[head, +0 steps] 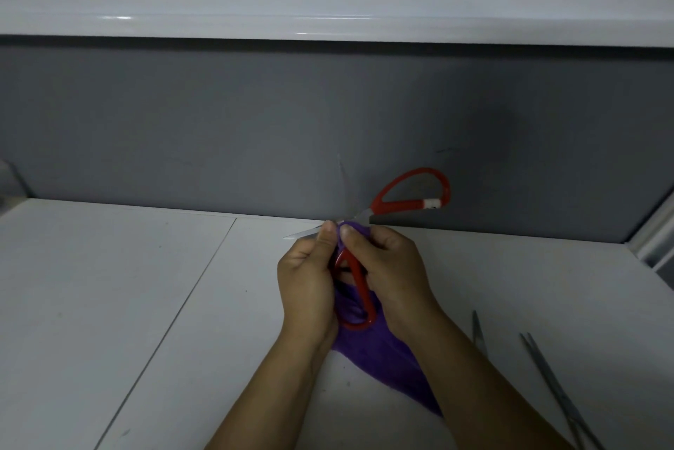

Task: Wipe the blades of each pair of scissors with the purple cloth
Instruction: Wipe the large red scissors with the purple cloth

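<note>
Steel scissors (559, 391) on white table (127, 285)

Open red scissors (377, 207) in purple cloth (379, 358)

No readable text is showing anywhere; tiny dark marks on the red scissors' (412, 194) white band (432, 204) are blurring out.

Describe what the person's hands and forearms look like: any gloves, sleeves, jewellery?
Both the left hand and the right hand are bare, ungloved, with short nails. No ring, watch or bracelet shows. The left forearm and right forearm are uncovered to the frame's bottom edge; no sleeve is in view.
</note>
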